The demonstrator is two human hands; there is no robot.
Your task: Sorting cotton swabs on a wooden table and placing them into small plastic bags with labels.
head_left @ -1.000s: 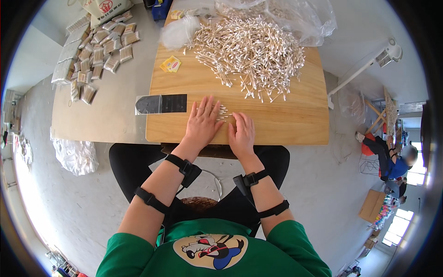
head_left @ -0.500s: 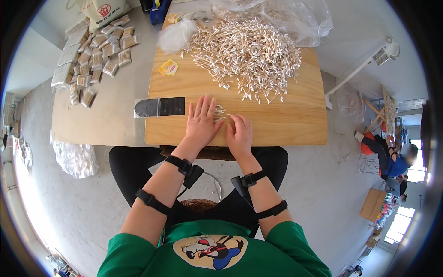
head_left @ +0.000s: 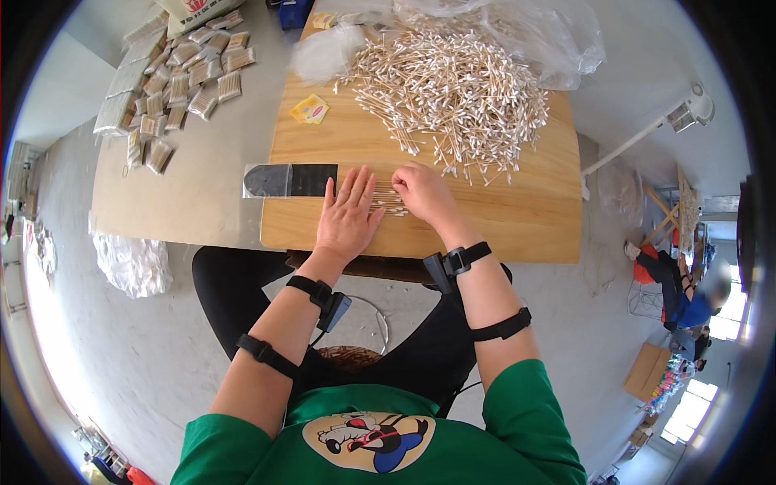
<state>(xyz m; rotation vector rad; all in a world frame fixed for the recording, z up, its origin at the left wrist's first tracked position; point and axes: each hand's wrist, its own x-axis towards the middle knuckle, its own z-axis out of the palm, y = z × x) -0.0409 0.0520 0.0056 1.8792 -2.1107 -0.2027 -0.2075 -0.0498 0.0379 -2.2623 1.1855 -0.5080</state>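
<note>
Sorting of cotton swabs on a wooden bench, from the near edge outward. The left hand lies palm down, flat and with its fingers extended, over the left part of a small row of cotton swabs. The right hand is curled at the row's right end; its fingertips are turned away from view, so whether they grip a swab cannot be told. The swabs in the row lie roughly side by side, pale slender sticks with white tips, their exposed ends somewhat uneven. This batch appears partly gathered and is not yet wrapped. Just left of the left hand is a flat black strip, its rounded left end inside a clear sleeve that reaches past the bench's left edge. Farther back lie yellow cards and, to their right, a large heap of loose swabs, tangled, pointing in many directions and evidently unprocessed. At the far left, numerous wrapped packets of sticks on a grey surface represent, by all appearances, completed work. Behind the heap is crumpled clear plastic.
</note>
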